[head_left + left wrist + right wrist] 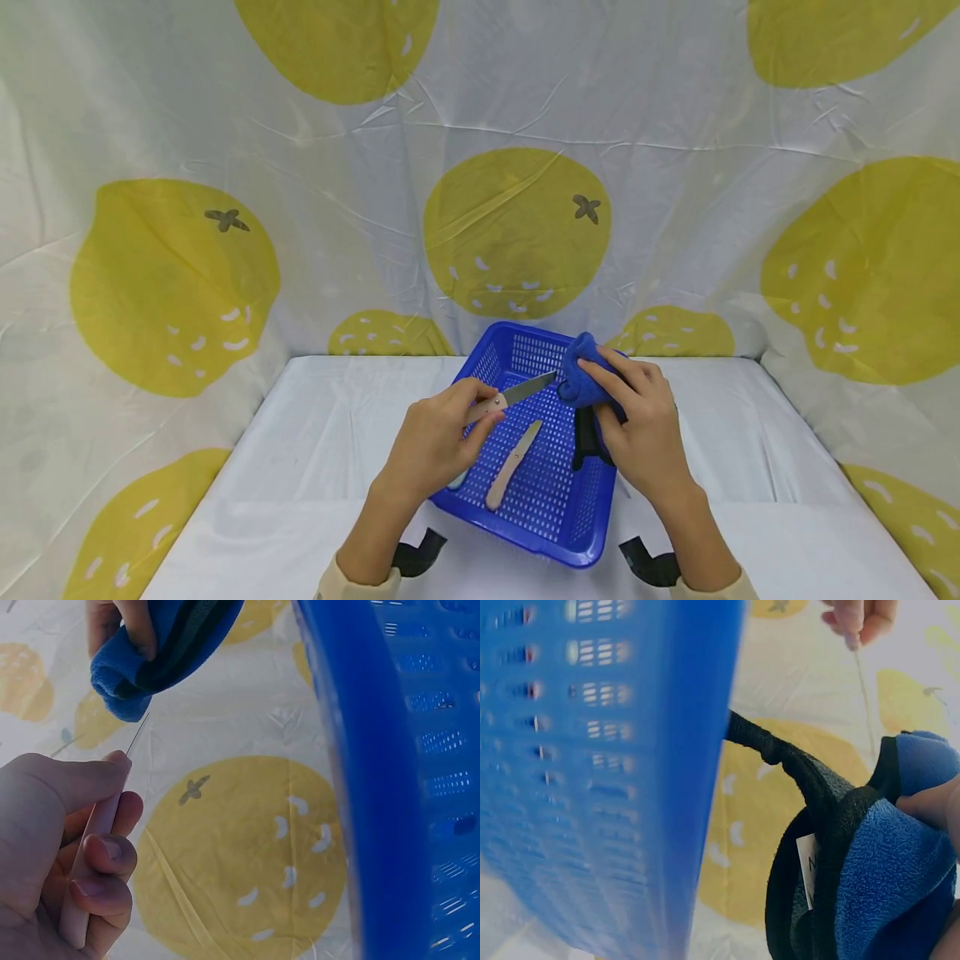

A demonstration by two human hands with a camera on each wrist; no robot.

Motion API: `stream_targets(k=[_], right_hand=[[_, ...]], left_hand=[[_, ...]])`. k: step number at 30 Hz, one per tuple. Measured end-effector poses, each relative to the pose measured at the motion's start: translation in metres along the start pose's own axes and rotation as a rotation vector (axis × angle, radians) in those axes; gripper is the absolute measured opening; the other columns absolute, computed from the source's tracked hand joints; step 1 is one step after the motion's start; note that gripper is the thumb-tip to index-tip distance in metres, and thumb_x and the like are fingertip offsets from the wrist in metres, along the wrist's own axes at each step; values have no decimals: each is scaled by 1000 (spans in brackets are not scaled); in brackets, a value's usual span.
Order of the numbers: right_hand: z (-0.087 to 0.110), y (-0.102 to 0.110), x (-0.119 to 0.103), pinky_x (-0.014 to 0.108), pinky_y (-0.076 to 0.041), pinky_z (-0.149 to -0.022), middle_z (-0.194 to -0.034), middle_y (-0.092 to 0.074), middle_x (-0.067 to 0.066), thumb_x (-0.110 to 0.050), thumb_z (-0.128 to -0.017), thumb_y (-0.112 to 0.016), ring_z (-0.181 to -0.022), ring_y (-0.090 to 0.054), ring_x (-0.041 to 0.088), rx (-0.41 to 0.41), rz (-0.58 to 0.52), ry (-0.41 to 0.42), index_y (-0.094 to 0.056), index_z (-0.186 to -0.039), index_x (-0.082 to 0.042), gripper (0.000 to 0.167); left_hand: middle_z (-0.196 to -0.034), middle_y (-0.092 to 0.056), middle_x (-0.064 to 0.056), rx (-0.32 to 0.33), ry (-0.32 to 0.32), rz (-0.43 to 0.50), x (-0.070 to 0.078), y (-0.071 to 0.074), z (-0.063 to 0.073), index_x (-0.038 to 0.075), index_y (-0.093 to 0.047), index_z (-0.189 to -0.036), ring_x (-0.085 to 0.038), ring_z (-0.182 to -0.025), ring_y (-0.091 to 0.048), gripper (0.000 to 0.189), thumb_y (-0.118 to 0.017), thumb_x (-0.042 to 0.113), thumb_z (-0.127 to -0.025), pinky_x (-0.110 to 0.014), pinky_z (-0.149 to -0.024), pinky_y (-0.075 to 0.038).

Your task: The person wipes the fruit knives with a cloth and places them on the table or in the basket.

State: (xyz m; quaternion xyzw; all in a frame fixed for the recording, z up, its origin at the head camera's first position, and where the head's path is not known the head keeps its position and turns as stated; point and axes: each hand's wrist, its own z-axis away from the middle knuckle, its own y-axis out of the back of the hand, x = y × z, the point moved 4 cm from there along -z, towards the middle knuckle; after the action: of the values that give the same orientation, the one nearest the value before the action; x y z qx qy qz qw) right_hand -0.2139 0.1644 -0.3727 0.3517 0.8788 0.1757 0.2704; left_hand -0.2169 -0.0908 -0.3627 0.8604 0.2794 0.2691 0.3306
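My left hand (pixel 431 442) grips a small knife by its pale pink handle (pixel 94 832), thumb along the top. The knife's blade (pixel 529 388) points to the right, its tip right at a blue cloth (pixel 582 379). That cloth, a folded towel with black edging and a white tag (pixel 808 868), is held in the fingers of my right hand (pixel 647 417). A black-edged part of it hangs below the hand. Under both hands lies a blue plastic basket (pixel 525 537). Inside it rests a second knife (pixel 512 467) with a pale pink handle.
A light blue end of something (pixel 458 481) shows in the basket near my left wrist, the remainder hidden. The basket stands on a white-covered table (pixel 337 417). Behind rises a white sheet (pixel 360 217) printed with yellow lemons.
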Motion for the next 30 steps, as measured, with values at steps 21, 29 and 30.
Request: stream_targets(k=[21,29,30], right_hand=[[12,-31,-58,44,-46,-85,-143,-64,0,-6,-90,-71,-115,-56,25,-142,-55,164,-70,-133,-26,48],[13,-33,-54,43,-45,-80,-140,-66,3,-8,-91,-70,-113,-59,29,-112,2,157,-70,-133,-25,46],[13,-32,-53,44,-46,-81,-140,-66,3,-8,-91,-70,-113,-59,29,-110,3,154,-70,-133,-25,46]], left_hand=[[-92,-73,-1,46,-73,-36,6,-8,1,8,-66,-106,-9,-75,-73,27,-82,4,-85,-20,-64,-59],[-96,-75,-3,89,-114,-31,9,-7,0,6,-67,-109,-11,-81,-76,28,-82,6,-85,-21,-64,-60],[-96,-75,-3,93,-119,-32,10,-7,0,6,-67,-109,-11,-81,-75,28,-82,7,-85,-21,-64,-59]])
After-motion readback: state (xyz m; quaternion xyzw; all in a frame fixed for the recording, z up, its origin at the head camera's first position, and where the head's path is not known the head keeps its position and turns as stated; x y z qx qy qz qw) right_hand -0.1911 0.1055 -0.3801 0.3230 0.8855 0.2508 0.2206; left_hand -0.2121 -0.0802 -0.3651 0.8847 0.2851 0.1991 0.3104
